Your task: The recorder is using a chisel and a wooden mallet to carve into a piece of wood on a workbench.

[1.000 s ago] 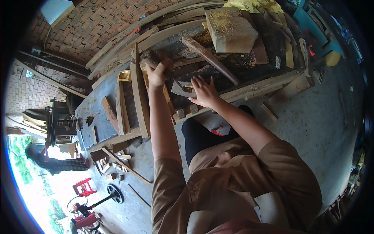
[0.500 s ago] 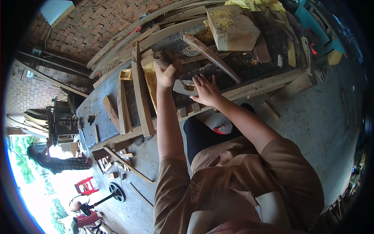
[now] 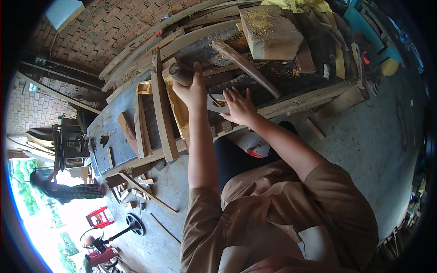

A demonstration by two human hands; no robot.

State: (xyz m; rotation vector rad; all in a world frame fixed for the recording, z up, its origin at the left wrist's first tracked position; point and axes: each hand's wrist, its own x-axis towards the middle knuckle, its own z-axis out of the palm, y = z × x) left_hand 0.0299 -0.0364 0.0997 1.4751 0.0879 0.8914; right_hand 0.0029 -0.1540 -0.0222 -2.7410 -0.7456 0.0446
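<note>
My left hand is wrapped round the thick wooden handle of a gouge, which leans to the left. Its thin dark blade comes down into a hollow in a small pale wood block. Shavings or cut wood show yellowish in that hollow. With fingers spread, my right hand lies flat over the right end of the block, pressing it against the dark workbench. Beyond my right hand rests a rough wooden club, thick at its far end and smooth at the near one.
A big timber block topped with sawdust stands at the back. Left of my hand lie a long wooden bar, a hollowed yellow piece and a small wooden box. Offcuts litter the floor; another person is far left.
My left hand has shifted slightly up, and the gouge handle has swung to the left, leaning more. My right hand stays nearly in place on the block.
</note>
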